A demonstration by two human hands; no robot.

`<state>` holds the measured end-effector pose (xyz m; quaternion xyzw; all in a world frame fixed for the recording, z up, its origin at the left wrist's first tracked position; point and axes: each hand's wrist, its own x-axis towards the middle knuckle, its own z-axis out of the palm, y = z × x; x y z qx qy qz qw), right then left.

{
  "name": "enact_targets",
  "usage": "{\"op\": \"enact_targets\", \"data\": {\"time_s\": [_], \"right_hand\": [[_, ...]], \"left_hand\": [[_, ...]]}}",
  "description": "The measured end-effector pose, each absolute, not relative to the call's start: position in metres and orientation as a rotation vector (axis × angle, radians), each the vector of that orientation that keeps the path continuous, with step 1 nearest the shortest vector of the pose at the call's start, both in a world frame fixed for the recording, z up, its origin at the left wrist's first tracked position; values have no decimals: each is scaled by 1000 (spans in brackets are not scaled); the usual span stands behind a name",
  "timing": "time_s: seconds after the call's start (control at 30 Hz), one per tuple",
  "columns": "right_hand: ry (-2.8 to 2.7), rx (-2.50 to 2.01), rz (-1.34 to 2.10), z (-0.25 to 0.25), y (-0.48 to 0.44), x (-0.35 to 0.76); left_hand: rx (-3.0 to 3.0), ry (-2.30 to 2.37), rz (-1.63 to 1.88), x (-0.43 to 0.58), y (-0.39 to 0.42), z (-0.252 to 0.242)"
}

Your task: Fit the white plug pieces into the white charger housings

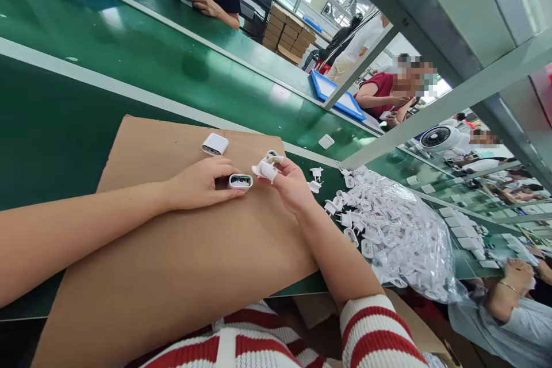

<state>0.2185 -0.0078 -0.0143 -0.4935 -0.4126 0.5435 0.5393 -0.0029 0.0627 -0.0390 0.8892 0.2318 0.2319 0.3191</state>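
My left hand (pixel 200 183) rests on a brown cardboard sheet (pixel 207 253), closed around a white charger housing (pixel 240 182). The housing's open end faces me, with a green circuit board inside. Close to its right, my right hand (pixel 295 185) pinches white plastic plug end pieces (pixel 265 168); how many is hard to tell, and white coverings seem to be on the fingertips. The pieces and the housing are apart. Beyond my left hand, a second white charger housing (pixel 214 144) lies on the cardboard.
Loose white plug pieces (pixel 340 202) spill from a clear plastic bag (pixel 405 230) at my right. A green conveyor belt (pixel 241 92) runs past the bench, carrying a white charger (pixel 326 141). A metal frame post (pixel 362 63) rises beyond. Co-workers sit opposite and at right.
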Motion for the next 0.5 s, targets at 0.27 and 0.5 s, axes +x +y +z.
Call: {"op": "enact_targets", "data": {"time_s": [0.27,0.5], "right_hand": [[-1335,-1307,861,-16,-22,191],[-1569,-1465,673,-11,-27,188]], "left_hand": [[2285,627,603,0,61,-39],[2252,604,636,1,61,-40]]}}
